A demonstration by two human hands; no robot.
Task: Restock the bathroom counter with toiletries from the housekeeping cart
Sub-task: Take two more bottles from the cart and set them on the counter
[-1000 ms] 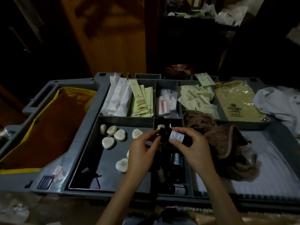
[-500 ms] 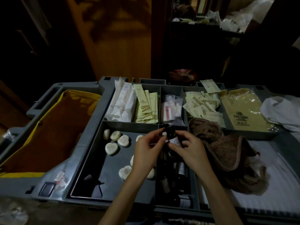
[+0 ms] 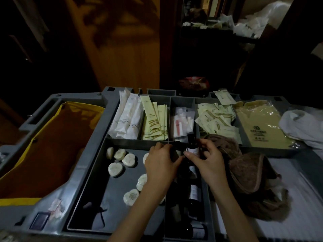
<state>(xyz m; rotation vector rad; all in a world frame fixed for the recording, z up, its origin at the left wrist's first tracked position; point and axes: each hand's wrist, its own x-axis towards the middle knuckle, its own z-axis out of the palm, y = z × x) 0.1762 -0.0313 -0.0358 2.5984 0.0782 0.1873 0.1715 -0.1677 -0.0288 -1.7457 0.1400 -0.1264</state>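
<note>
A small dark toiletry bottle (image 3: 192,147) with a white label stands upright above the narrow bottle compartment of the grey housekeeping cart (image 3: 90,151). My right hand (image 3: 206,163) grips it with thumb and fingers round its body. My left hand (image 3: 161,162) pinches a second dark bottle (image 3: 176,145) just left of it; that bottle is mostly hidden by my fingers. More dark bottles (image 3: 194,193) lie in the compartment below my hands.
Heart-shaped soaps (image 3: 115,169) lie in the big tray at left. Behind are white sachets (image 3: 128,119), yellow packets (image 3: 155,123), clear kits (image 3: 181,123) and flat packets (image 3: 216,119). A brown towel (image 3: 251,173) lies at right, a yellow-lined bag (image 3: 43,151) at left.
Both hands have moved a little away from me toward the divider. The labelled bottle in my right hand has turned from tilted to upright.
</note>
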